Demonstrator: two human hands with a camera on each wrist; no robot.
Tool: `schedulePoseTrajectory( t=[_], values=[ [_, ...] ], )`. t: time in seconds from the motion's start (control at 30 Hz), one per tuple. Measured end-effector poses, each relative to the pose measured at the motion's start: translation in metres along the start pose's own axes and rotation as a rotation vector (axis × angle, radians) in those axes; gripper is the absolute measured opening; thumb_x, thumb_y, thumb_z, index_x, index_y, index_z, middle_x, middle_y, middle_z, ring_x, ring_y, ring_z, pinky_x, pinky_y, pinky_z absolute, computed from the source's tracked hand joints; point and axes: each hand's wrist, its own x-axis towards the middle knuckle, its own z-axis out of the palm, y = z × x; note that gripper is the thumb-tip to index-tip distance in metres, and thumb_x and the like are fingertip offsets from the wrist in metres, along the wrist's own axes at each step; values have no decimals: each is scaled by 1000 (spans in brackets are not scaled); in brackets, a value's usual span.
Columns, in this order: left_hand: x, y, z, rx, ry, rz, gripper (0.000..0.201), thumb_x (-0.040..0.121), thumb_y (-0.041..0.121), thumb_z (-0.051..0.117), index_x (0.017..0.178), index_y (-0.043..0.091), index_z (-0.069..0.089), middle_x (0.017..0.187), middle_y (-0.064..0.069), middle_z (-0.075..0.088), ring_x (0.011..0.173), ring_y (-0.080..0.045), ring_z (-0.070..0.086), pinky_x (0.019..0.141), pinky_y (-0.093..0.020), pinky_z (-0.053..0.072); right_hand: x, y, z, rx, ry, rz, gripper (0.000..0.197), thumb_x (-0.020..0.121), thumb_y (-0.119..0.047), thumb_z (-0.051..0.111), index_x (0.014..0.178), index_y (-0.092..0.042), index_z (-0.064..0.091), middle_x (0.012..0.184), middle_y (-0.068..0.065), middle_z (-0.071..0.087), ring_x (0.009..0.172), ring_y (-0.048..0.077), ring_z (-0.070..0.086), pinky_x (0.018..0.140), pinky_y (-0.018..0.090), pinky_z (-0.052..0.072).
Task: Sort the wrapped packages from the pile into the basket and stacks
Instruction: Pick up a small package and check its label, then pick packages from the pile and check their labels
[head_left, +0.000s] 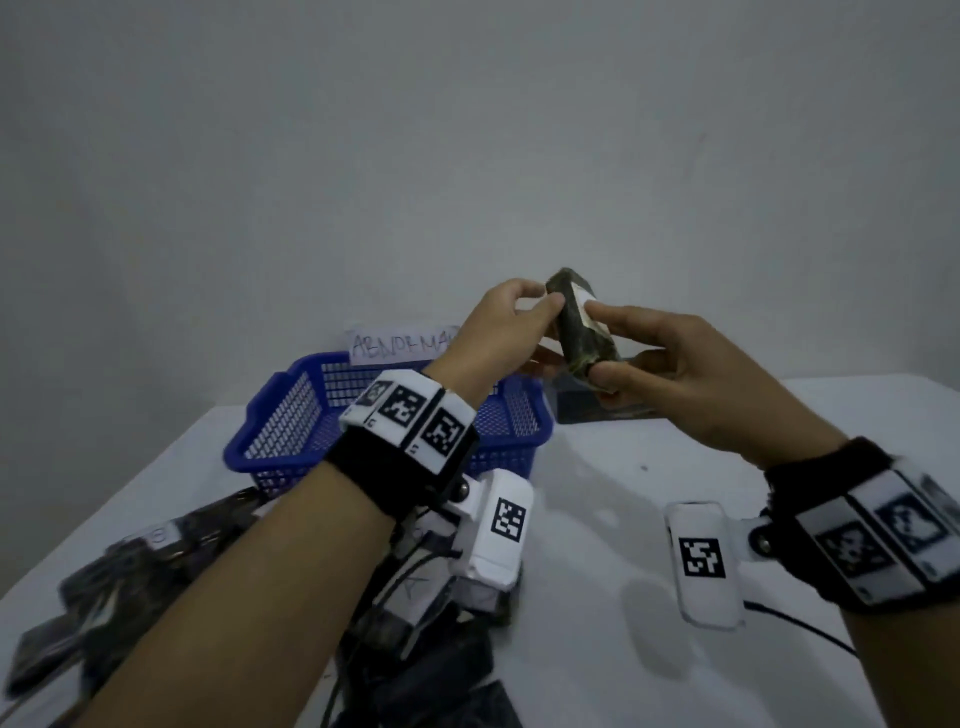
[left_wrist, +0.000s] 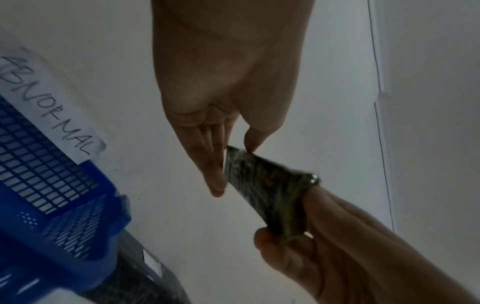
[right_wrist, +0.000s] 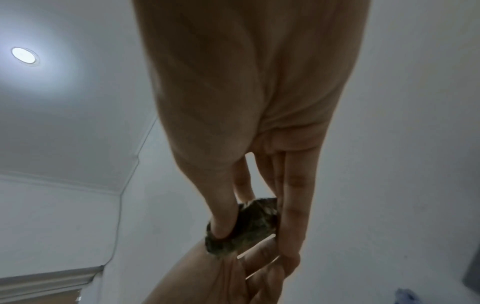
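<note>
A dark wrapped package (head_left: 576, 332) with a white label is held up above the table, between both hands. My left hand (head_left: 545, 328) pinches its upper left edge between thumb and fingers. My right hand (head_left: 600, 343) grips its lower right end, index finger on the label and thumb below. In the left wrist view the left fingers (left_wrist: 211, 172) and thumb pinch one corner of the package (left_wrist: 265, 191). In the right wrist view the right thumb and fingers (right_wrist: 293, 209) clamp the package (right_wrist: 249, 224). The blue mesh basket (head_left: 291, 415) stands below and to the left; what it holds is hidden.
A pile of dark wrapped packages (head_left: 130, 571) lies at the table's near left, under my left forearm. A paper sign reading ABNORMAL (left_wrist: 46, 107) hangs behind the basket. A low stack of dark packages (head_left: 582, 410) sits right of the basket. The white table (head_left: 597, 519) meets a wall at the back.
</note>
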Motion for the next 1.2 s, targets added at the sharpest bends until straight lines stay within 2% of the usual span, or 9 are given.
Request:
schedulePoseTrajectory(
  t=[0.07, 0.17, 0.23, 0.33, 0.43, 0.73, 0.9, 1.03, 1.2],
  values=[
    [10, -9, 20, 100, -27, -13, 30, 103, 32, 52, 127, 14, 55, 104, -8, 71, 79, -21, 71, 70, -33, 61, -2, 23, -11, -55, 42, 45, 60, 90, -26, 73, 146, -21, 52, 128, -8, 67, 87, 14, 75, 85, 42, 61],
    [23, -27, 36, 169, -65, -35, 22, 102, 31, 53, 114, 15, 62, 103, -5, 71, 87, -19, 66, 72, -31, 56, -2, 59, -14, -192, 16, 153, 60, 90, -28, 74, 145, -18, 53, 110, -1, 73, 75, 8, 73, 81, 33, 61],
    [30, -36, 40, 167, -71, -63, 20, 102, 29, 54, 113, 15, 61, 103, -4, 71, 87, -16, 64, 72, -29, 53, 1, 81, -8, -250, -80, 218, 61, 89, -31, 74, 145, -19, 53, 118, 1, 71, 74, 8, 72, 74, 29, 60],
    [39, -50, 40, 222, -49, -51, 22, 101, 29, 55, 115, 13, 63, 99, 0, 73, 88, -9, 64, 82, -28, 51, 10, 105, 9, -411, -252, 296, 64, 89, -39, 74, 147, -23, 51, 146, -1, 56, 105, 15, 66, 85, 24, 45],
    [43, -65, 41, 320, -58, -31, 16, 100, 26, 57, 107, 15, 67, 96, 2, 73, 91, -4, 64, 79, -20, 45, 21, 115, 24, -506, -406, 359, 66, 89, -39, 74, 147, -22, 49, 151, 1, 50, 130, 20, 51, 103, 28, 40],
    [50, -78, 38, 378, -61, 10, 16, 98, 22, 59, 103, 11, 70, 97, -2, 73, 96, -13, 67, 79, -16, 47, 46, 134, 32, -495, -476, 410, 72, 79, -37, 84, 142, -34, 50, 148, -1, 50, 133, 21, 48, 109, 35, 40],
    [43, -71, 27, 276, -103, -21, 14, 98, 20, 61, 106, 13, 69, 96, -1, 73, 85, -6, 64, 80, -21, 47, 44, 126, 27, -477, -484, 411, 112, 73, -43, 87, 159, -28, 17, 160, 2, 37, 141, 24, 42, 113, 36, 37],
    [29, -58, -2, 245, -56, -1, 11, 100, 19, 57, 100, 13, 67, 92, 1, 71, 65, 11, 60, 59, -6, 43, 43, 90, 22, -460, -302, 231, 87, 80, -40, 82, 152, -24, 35, 150, 3, 49, 128, 20, 54, 101, 30, 44],
    [-8, -44, -66, 233, 92, -26, 19, 100, 28, 58, 103, 13, 69, 86, 7, 72, 77, -5, 59, 58, -15, 47, 49, 13, 44, -366, -327, 46, 40, 82, -49, 74, 116, -38, 58, 107, -17, 68, 82, -8, 60, 75, 21, 44]
  ],
)
